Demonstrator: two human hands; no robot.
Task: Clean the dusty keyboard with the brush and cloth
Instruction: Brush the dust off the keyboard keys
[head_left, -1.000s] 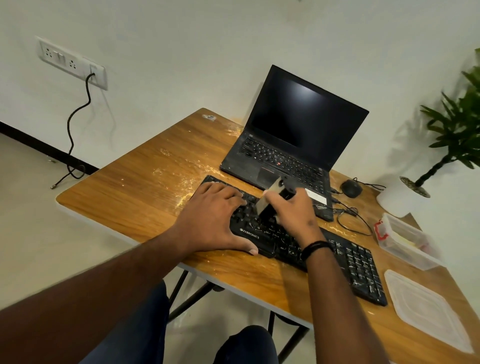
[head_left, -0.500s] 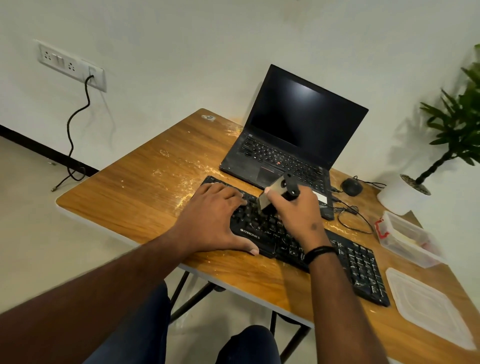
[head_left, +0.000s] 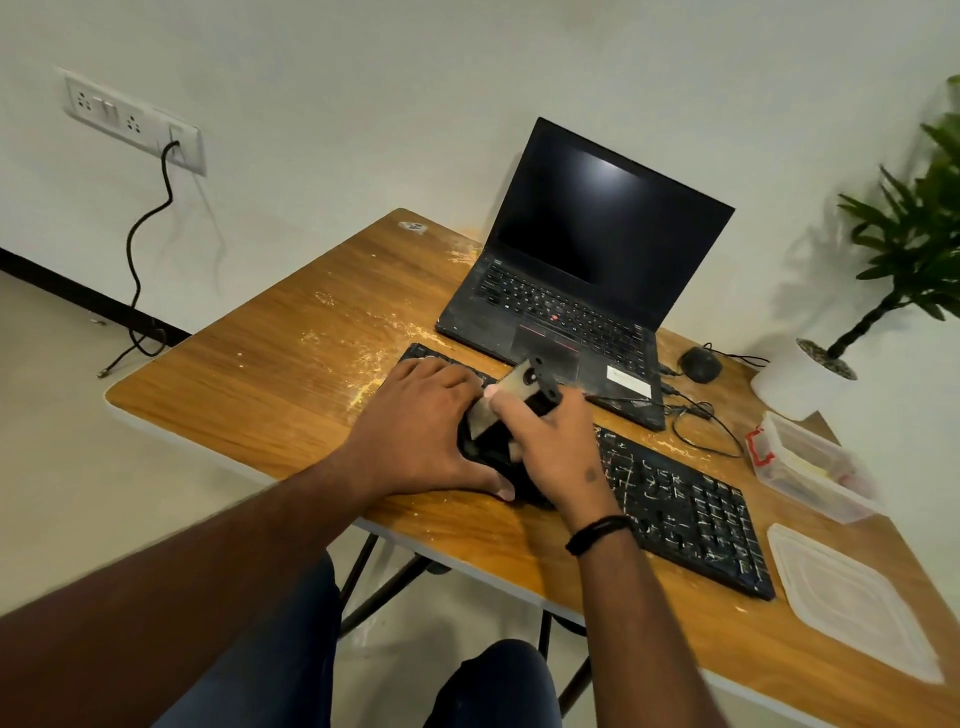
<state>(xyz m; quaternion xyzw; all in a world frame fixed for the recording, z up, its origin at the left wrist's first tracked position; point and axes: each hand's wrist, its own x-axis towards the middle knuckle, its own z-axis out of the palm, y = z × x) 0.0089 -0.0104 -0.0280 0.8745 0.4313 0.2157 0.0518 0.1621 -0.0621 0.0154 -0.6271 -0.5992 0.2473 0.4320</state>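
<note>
A black keyboard (head_left: 680, 514) flecked with pale dust lies along the front of the wooden table (head_left: 270, 384). My left hand (head_left: 421, 436) rests flat on the keyboard's left end, fingers spread, thumb at its front edge. My right hand (head_left: 553, 441) grips a brush (head_left: 524, 387) with a pale and black handle. The brush's black bristles press on the keys just right of my left hand. No cloth shows.
An open black laptop (head_left: 582, 291) stands behind the keyboard, with a black mouse (head_left: 700, 364) and cables to its right. A clear tub (head_left: 810, 467) and its lid (head_left: 852, 597) lie at the right. A potted plant (head_left: 810, 374) stands beyond. Pale dust streaks the table.
My right hand has drawn the brush down and left across the keys, closer to my left hand. The left hand has stayed in place.
</note>
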